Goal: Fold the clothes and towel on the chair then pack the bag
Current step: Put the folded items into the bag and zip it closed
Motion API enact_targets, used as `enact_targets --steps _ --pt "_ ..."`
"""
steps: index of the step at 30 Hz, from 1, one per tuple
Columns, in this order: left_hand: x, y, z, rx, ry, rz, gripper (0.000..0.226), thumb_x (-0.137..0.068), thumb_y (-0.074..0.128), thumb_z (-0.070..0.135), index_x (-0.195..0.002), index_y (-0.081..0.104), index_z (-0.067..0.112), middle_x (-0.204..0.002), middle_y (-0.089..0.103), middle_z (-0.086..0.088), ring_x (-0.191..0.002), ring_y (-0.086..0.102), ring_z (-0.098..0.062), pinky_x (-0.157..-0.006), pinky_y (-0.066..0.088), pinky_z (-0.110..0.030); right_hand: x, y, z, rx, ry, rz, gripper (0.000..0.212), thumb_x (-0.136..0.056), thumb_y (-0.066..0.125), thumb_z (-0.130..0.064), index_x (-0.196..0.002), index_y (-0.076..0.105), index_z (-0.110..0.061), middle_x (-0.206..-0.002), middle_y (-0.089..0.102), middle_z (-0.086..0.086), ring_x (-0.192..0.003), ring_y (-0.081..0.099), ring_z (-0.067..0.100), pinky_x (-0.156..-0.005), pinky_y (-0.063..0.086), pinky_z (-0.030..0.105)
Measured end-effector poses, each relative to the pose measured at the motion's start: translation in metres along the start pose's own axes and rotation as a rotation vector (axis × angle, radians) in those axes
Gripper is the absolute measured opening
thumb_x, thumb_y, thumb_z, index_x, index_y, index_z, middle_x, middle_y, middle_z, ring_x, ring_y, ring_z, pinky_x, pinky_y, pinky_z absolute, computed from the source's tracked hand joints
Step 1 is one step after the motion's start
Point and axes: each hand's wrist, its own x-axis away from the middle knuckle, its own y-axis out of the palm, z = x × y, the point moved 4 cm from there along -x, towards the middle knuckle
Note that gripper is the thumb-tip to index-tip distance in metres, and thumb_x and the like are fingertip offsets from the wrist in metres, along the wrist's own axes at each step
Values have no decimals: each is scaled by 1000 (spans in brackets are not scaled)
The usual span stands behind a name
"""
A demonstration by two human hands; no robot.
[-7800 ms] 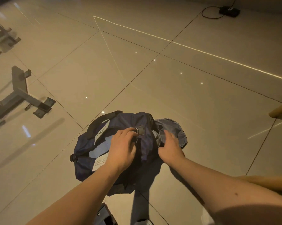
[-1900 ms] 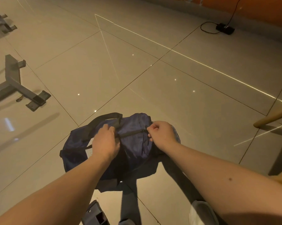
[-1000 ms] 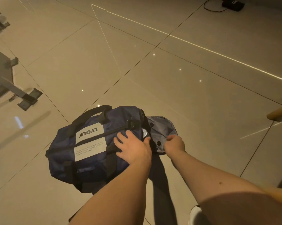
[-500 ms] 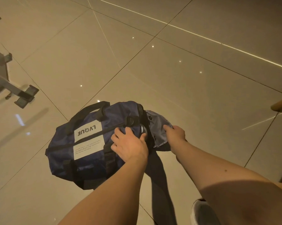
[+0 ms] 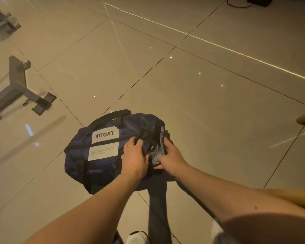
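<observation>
On the tiled floor (image 5: 201, 103), just ahead of the feet, two hands are working at one end of a navy bag (image 5: 102, 166).
Nearest, below the fingers, white shoes (image 5: 136, 238) are standing on the tiles. The left hand (image 5: 135, 160) is lying over the bag's end, its fingers (image 5: 130, 143) curling round the fabric beside a black buckle (image 5: 144, 134) and holding it. The right hand (image 5: 171, 157) is pinching the grey flap (image 5: 159, 148) at that end between thumb and fingers. The bag is stretching leftward from the fingers, its white LVQUE label (image 5: 105, 136) facing up. Far left of the fingers a metal stand (image 5: 19, 87) is resting. Well beyond them a power strip (image 5: 259, 0) is lying with its cable.
</observation>
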Motion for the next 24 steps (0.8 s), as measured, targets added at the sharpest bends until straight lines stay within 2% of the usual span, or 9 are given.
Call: enact_targets --steps 2,4,7,9,13,15,20,22,24 --pt "-3 -6 -12 38 109 -49 51 -92 72 22 -140 55 17 -144 51 -3 -135 46 -27 -112 44 -46 2 17 13 -28 44 19 90 -91 56 13 -153 32 -46 -139 58 6 -118 62 32 -80 62 46" --pt "-7 -11 -22 59 184 -93 49 -92 70 17 -138 55 20 -141 54 0 -132 50 -23 -112 45 -45 0 33 19 -53 76 51 98 -90 57 16 -156 23 -48 -146 53 7 -121 60 32 -82 61 44" --pt "-18 -24 -35 129 261 -125 46 -95 65 16 -137 53 28 -138 58 7 -130 53 -14 -111 46 -40 -2 52 11 -83 82 97 97 -92 57 14 -159 16 -43 -152 46 7 -125 57 30 -86 57 35" --pt "-27 -38 -44 167 298 -125 39 -97 63 16 -132 55 29 -132 62 9 -124 57 -10 -107 49 -36 -8 65 1 -79 54 110 96 -93 57 13 -160 14 -41 -154 43 7 -129 54 31 -89 56 35" --pt "-48 -56 -41 145 350 -109 26 -98 63 13 -116 56 31 -118 63 11 -108 59 -10 -95 47 -30 -27 87 -6 22 9 227 91 -94 60 3 -160 15 -42 -156 40 2 -141 42 27 -115 37 42" --pt "-53 -57 -36 116 358 -113 27 -98 63 9 -109 54 32 -108 61 12 -99 58 -11 -88 46 -28 -31 92 -2 30 22 259 92 -93 61 2 -159 16 -44 -156 39 1 -143 39 27 -119 34 45" --pt "-56 -65 -39 62 384 -99 21 -99 61 10 -117 58 21 -111 68 3 -98 62 -16 -85 49 -27 -34 95 -1 4 6 256 96 -91 60 7 -159 16 -44 -153 44 0 -139 44 25 -115 40 42" --pt "-57 -79 -38 40 396 -73 20 -99 60 6 -104 53 24 -94 63 9 -86 56 -13 -72 42 -15 -38 102 -8 9 -26 256 93 -90 60 7 -157 22 -44 -147 50 -2 -134 49 24 -109 45 38" --pt "-59 -97 -40 35 394 -24 29 -97 59 0 -96 47 27 -83 55 12 -78 53 -14 -62 36 -12 -43 113 -14 20 -70 233 86 -87 59 8 -153 33 -42 -135 59 -2 -124 57 22 -97 52 28"
